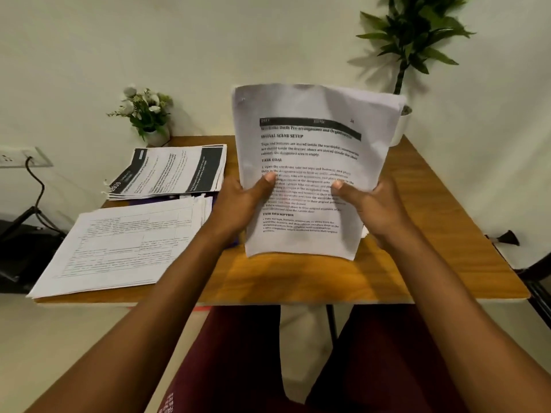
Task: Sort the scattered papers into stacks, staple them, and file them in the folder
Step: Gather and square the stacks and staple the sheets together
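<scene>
Both hands grip a sheaf of printed pages upright above the middle of a wooden desk. The left hand holds its left edge and the right hand its right edge. Each thumb presses on the printed front, and the fingers curl out of sight behind the paper. The top page carries a dark header band and bold headings, among them "TASK GOAL" and "TASK DESCRIPTION". Whether the sheaf's lower edge touches the desk cannot be told.

Two more piles lie flat on the left half of the desk. The near pile, printed with ruled tables, overhangs the front left corner. The far pile, turned sideways and marked with dark bands, lies just behind it. A sliver of purple shows between the two piles; what it belongs to cannot be told.

A small white pot of flowers stands at the back left of the desk, against the wall. A tall leafy plant rises behind the right corner. A black cable hangs from a wall socket at far left. The person's dark red trousers show below the front edge of the desk.
</scene>
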Tool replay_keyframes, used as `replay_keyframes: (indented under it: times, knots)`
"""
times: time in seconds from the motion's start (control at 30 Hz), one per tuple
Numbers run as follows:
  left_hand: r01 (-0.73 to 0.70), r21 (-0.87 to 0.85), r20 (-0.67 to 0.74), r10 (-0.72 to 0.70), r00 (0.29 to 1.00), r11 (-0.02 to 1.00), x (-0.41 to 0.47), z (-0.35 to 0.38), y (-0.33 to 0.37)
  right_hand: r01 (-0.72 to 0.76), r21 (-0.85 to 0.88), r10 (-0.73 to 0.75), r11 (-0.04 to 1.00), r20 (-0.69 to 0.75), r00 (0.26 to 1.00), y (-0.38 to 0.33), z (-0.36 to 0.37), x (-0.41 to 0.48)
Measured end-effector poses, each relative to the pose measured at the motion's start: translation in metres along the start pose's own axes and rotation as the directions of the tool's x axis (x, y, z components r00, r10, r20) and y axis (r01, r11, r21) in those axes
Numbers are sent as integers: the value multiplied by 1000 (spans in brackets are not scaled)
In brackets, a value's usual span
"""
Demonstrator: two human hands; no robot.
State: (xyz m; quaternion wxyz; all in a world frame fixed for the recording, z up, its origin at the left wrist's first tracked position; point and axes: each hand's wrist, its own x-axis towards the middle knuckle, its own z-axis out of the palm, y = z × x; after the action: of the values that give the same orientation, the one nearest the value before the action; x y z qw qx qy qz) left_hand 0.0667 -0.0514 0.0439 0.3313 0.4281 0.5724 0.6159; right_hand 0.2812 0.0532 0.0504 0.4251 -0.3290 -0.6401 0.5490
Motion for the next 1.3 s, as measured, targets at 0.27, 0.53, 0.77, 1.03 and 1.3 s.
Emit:
replay_keyframes:
  times: [0.27,0.53,0.77,1.03,1.3]
  knots:
    - [25,-14,-37,-26,999,1000,-18,2,-21,-72,-5,71,997,-38,997,25,1,-9]
    - [60,-6,-48,-60,997,998,-27,3,-37,-91,17,91,996,-47,995,42,4,-18]
    - [144,-25,4,-144,990,989,-21,1,-41,-213,28,214,977,-49,976,53,4,-17]
    - [375,-225,38,-377,926,899,12,-6,-23,-587,259,527,767,268,807,48,-5,-23]
    - [519,146,-132,-504,854,842,22,2,-74,-517,-319,565,794,75,821,71,-4,-39]
